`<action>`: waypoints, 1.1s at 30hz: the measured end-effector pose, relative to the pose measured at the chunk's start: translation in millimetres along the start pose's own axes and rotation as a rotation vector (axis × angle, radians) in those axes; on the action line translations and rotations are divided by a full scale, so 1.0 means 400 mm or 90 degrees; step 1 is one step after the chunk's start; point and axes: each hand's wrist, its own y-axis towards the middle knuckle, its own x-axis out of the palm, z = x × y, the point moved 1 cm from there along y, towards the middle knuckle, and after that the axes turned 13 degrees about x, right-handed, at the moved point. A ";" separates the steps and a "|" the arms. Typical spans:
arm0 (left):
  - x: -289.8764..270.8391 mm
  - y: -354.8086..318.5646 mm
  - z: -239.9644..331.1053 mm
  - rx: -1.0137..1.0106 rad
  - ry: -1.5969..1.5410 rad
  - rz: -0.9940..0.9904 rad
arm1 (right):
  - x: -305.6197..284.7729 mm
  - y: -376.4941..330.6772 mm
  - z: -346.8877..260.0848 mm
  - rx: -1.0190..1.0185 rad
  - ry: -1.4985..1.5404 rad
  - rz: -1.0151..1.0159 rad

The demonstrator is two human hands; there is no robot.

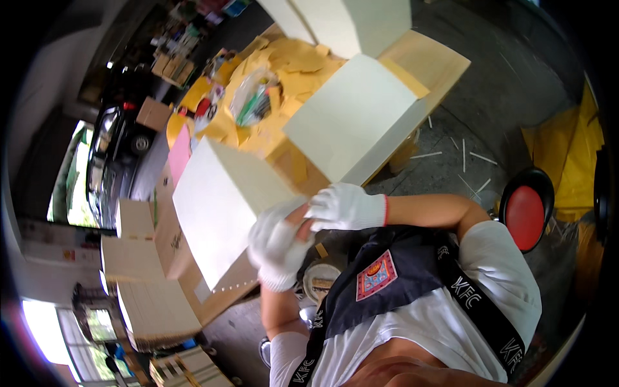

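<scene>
My hands, both in white knit gloves, meet in front of my apron point(361, 258), close to the table's near edge. Smeared by motion, my left hand point(276, 245) is beside a large white box-shaped stack point(219, 206); some bare skin shows at its fingers. The fingers of my right hand point(348, 206) are curled toward the left hand's fingertips and touch or almost touch them. Whatever may be between the two hands is hidden. A second white block-like stack point(351, 116) lies just beyond the right hand.
The wooden table point(438, 61) also carries yellow paper scraps point(300, 55), a clear plastic bag point(248, 97) and a tall white stack point(377, 26). A round red-topped stool point(525, 216) stands at right, near white strips point(464, 155) on the floor. Pale board stacks point(155, 309) are at left.
</scene>
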 end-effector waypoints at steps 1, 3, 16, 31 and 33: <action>0.079 0.062 0.002 0.019 -0.054 -0.013 | -0.007 -0.060 0.052 0.066 -0.030 -0.010; 0.258 0.171 -0.006 -0.035 -0.110 -0.144 | -0.050 -0.170 0.132 0.167 -0.037 0.018; 1.003 0.499 -0.059 -0.130 -0.104 -0.469 | -0.276 -0.533 0.349 0.533 -0.022 0.065; 0.892 0.400 -0.604 -0.481 -0.596 -0.107 | -0.299 -0.563 0.449 0.487 0.093 0.078; 0.790 0.350 -0.736 -0.330 -0.445 -0.053 | -0.297 -0.561 0.443 0.476 0.111 0.076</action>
